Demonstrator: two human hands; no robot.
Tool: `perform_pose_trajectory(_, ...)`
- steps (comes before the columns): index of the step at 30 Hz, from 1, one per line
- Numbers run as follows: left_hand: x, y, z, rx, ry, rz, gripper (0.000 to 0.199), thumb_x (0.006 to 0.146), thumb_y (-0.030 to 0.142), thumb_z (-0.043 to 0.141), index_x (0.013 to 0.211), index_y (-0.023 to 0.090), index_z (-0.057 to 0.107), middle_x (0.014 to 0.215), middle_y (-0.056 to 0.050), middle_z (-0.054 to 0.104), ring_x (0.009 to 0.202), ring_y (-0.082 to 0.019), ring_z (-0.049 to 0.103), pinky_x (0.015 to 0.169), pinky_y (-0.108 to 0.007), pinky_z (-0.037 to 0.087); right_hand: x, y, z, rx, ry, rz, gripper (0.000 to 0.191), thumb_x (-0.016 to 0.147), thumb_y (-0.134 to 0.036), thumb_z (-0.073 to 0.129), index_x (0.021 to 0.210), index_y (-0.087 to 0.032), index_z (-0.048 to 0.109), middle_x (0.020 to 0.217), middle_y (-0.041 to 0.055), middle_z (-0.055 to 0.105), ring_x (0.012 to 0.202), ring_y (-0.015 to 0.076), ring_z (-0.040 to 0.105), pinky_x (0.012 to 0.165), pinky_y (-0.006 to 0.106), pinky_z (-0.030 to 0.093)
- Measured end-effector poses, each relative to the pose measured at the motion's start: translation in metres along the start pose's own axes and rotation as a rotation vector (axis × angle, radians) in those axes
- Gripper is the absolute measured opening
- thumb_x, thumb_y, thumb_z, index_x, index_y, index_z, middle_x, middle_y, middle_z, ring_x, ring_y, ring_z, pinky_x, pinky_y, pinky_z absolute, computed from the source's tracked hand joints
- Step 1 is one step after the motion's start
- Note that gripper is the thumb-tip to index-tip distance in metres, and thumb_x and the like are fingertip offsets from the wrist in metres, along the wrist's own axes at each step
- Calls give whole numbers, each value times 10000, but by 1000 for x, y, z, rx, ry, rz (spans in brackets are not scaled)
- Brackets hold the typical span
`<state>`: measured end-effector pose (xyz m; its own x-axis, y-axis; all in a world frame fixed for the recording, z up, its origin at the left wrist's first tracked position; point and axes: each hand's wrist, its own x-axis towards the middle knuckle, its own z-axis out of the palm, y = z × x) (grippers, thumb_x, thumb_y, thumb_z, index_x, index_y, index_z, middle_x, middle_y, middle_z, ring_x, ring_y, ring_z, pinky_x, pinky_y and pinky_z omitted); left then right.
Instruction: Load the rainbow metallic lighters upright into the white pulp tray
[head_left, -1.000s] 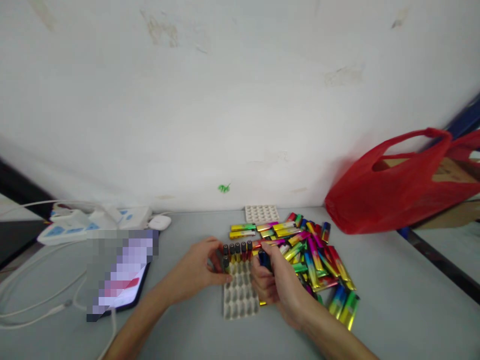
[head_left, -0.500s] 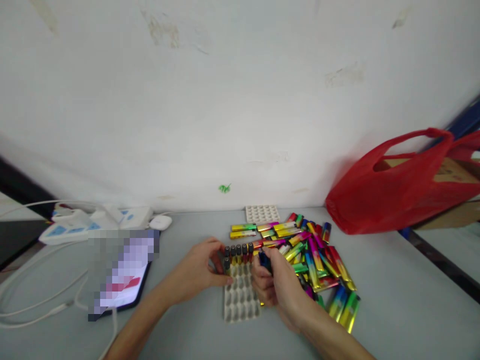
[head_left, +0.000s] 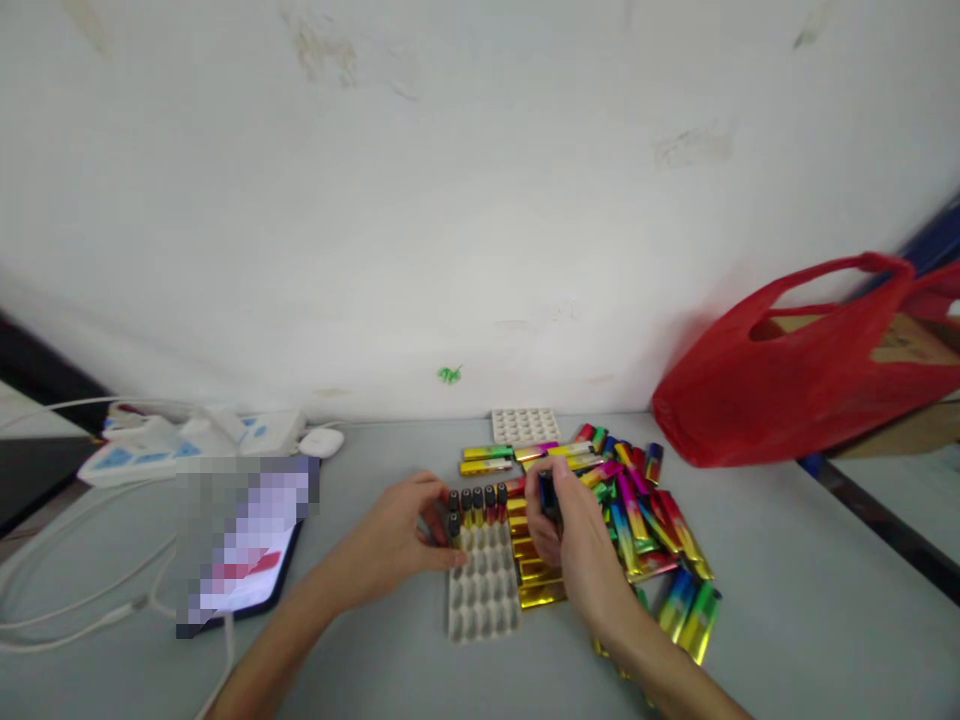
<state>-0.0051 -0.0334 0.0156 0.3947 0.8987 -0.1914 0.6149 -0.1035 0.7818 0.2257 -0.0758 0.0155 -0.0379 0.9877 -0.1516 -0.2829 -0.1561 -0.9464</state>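
Note:
A grey tray (head_left: pixel 484 600) with rows of slots stands in front of me. Several lighters (head_left: pixel 478 505) stand upright in its back row, and one more is in the second row at the left. My left hand (head_left: pixel 409 535) rests at the tray's left edge, thumb and fingers apart around that corner. Right of the tray, my right hand (head_left: pixel 566 520) is closed on a dark lighter (head_left: pixel 550 495), mostly hidden by the fingers. Beneath and beside it lie gold-bottomed lighters (head_left: pixel 541 595) in a column, with a colourful pile (head_left: pixel 634 510) to the right.
A second pale tray (head_left: pixel 525 426) lies by the wall. At the left are a phone (head_left: pixel 251 560), a white power strip (head_left: pixel 142 460), cables and a white charger case (head_left: pixel 322 442). A red bag (head_left: pixel 795 390) holding a cardboard box stands at the right.
My right hand has moved up and right, away from the tray, still holding the dark lighter, uncovering the column of gold lighters. My left hand has hardly moved.

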Motion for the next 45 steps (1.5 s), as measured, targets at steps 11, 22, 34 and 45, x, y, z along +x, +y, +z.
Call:
perform_pose_trajectory(11,2,-4,0,-26,37,-4,331,709,376,904,947,205,751,989,-2,708,853,-223,713,729,-270,542,-7,-11,-1,-438,-46,-507,222,1151,-429,552,1196,-268,697,1123,43,677,1060,227,628,952,351,494)
perform_pose_trajectory(22,4,-11,0,-74,31,29,360,727,420,919,940,191,740,950,-5,705,848,-231,710,719,-275,534,-8,-4,-2,-710,-240,-706,204,1080,-219,708,1278,-270,715,1195,68,728,1137,248,684,992,373,554)
perform_pose_trajectory(34,4,-11,0,-45,39,69,368,751,464,924,934,187,765,934,-6,696,827,-228,695,712,-285,523,0,6,-8,-827,-262,-734,238,1044,-239,772,1280,-261,750,1178,63,772,1120,253,725,971,369,574)
perform_pose_trajectory(45,4,-9,1,-48,11,67,360,755,463,913,934,193,757,941,-11,706,831,-228,686,717,-279,521,0,13,-7,-845,-206,-778,205,1071,-303,741,1267,-250,773,1063,72,757,944,237,724,833,363,586)
